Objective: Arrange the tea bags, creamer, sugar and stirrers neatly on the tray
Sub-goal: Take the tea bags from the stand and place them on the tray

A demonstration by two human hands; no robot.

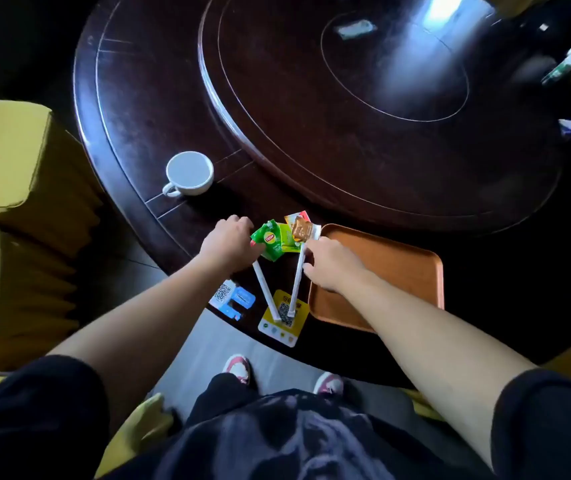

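Here, you reached both bare forearms over the dark table (159, 109), your left hand (229, 242) curled on the green tea bag (270, 242) and one white stirrer (266, 292), your right hand (329, 263) pinching the other stirrer (296, 285), just beside the empty orange tray (412, 268).

Two stirrers (266, 292) (296, 278), one tray (412, 268), one cup (188, 173)

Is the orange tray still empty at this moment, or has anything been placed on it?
Empty. The tray shows only bare orange surface; the right hand hangs over its left edge, and the packets lie beside it.
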